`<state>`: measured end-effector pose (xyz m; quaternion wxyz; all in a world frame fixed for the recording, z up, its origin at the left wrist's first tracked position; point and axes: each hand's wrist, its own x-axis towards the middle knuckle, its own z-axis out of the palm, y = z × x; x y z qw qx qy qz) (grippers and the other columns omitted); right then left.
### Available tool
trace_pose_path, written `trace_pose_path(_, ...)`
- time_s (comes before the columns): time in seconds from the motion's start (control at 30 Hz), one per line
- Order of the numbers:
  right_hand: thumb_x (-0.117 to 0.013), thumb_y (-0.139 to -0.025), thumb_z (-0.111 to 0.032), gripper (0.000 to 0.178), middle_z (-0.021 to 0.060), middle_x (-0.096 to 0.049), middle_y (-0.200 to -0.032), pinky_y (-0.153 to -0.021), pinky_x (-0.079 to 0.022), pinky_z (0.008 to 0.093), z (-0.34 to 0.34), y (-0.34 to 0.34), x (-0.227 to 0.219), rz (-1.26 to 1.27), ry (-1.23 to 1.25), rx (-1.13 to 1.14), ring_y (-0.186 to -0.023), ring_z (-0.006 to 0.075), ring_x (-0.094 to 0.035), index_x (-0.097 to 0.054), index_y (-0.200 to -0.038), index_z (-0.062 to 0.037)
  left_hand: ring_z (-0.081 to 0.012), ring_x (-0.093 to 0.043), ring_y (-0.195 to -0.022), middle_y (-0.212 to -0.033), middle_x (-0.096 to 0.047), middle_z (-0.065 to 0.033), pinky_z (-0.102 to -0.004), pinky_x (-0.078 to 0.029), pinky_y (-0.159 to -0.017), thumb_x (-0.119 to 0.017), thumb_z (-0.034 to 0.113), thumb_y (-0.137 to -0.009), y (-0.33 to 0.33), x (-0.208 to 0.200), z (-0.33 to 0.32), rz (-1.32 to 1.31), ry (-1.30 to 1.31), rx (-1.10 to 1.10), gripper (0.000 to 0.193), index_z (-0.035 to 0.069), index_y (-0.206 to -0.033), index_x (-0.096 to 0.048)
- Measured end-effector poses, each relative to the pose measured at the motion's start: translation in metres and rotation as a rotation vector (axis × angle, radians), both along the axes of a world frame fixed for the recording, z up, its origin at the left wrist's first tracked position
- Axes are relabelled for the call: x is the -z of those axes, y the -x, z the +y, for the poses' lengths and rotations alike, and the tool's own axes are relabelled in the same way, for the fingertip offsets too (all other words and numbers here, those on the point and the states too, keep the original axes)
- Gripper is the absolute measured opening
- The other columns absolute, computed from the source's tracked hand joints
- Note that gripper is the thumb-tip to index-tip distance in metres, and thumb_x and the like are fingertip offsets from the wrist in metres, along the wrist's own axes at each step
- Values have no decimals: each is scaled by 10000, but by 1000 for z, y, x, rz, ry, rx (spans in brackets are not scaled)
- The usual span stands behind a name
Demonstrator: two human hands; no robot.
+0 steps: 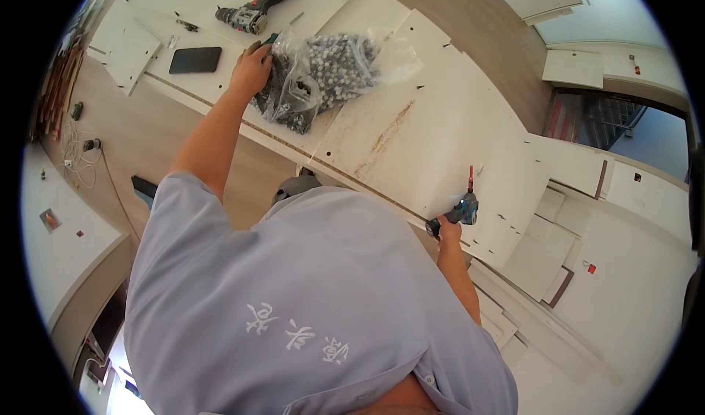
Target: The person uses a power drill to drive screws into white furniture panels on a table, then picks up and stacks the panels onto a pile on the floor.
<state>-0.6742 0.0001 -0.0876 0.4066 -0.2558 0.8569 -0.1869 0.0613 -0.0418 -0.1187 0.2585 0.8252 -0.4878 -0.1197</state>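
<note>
My left hand (252, 70) reaches to the far left part of the white panel, beside a clear plastic bag (290, 95). Its fingers are closed around what looks like a screwdriver's dark green handle (271, 39), partly covered by the hand. Small grey and dark fittings (339, 64) fill the bag, and some sit near its open folds. At the panel's near right edge, my right hand (449, 230) grips a blue and black cordless drill (463, 211) by its handle. A red-tipped bit points away from me above the panel.
Another cordless drill (253, 11), black and red, lies at the far left near a black phone (195, 60). Brown dust (385, 139) streaks the white panel (433, 136). Small dark pegs stick up along its edges. More white boards (547, 250) lie to the right.
</note>
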Motion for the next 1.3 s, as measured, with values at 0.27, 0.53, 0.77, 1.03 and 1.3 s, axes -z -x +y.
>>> trace_pose_path(0.27, -846, -788, -123, 542, 163, -716, -1136, -711, -623, 415, -1, -1, 13, 119, 74, -12, -889, 278, -751, -598, -1248, 24, -438, -468, -1441, -1564, -525, -194, -535, -406, -1169, -617, 332, -1044, 17, -18, 23, -72, 137, -73, 458, 153, -1465, -620)
trace_pose_path(0.53, -793, -821, -177, 340, 78, -671, -935, -612, -601, 396, -13, -11, -12, -342, 100, 287, -748, 243, -697, -626, -1094, -63, -418, -565, -1304, -1406, -626, -173, -504, -447, -1117, -716, 102, -932, 101, -73, 102, 57, 407, 157, 409, 93, -1337, -663)
trace_pose_path(0.77, -784, -807, -126, 413, 58, -646, -907, -641, -578, 382, -47, -113, -69, -484, 204, -130, -743, 211, -661, -634, -1180, -34, -352, -680, -1124, -1206, -708, -127, -441, -558, -961, -707, 104, -952, 161, -105, 139, 401, 204, 487, 221, 111, -1172, -729)
trace_pose_path(1.03, -841, -751, -152, 427, 88, -704, -961, -738, -554, 353, -136, -325, -106, -529, 265, -833, -828, 179, -665, -673, -1113, 1, -324, -729, -1024, -1112, -741, -139, -388, -592, -882, -680, 73, -977, 143, -124, 139, 428, 160, 460, 172, 55, -1140, -733)
trace_pose_path(1.3, -819, -854, -351, 724, 203, -703, -1244, -973, -549, 452, -141, -475, -91, -153, 331, -1187, -1151, 346, -688, -580, -1418, 34, -353, -725, -961, -1036, -752, -154, -409, -588, -832, -683, 74, -968, 136, -124, 195, 432, 86, 252, 131, 46, -1074, -754)
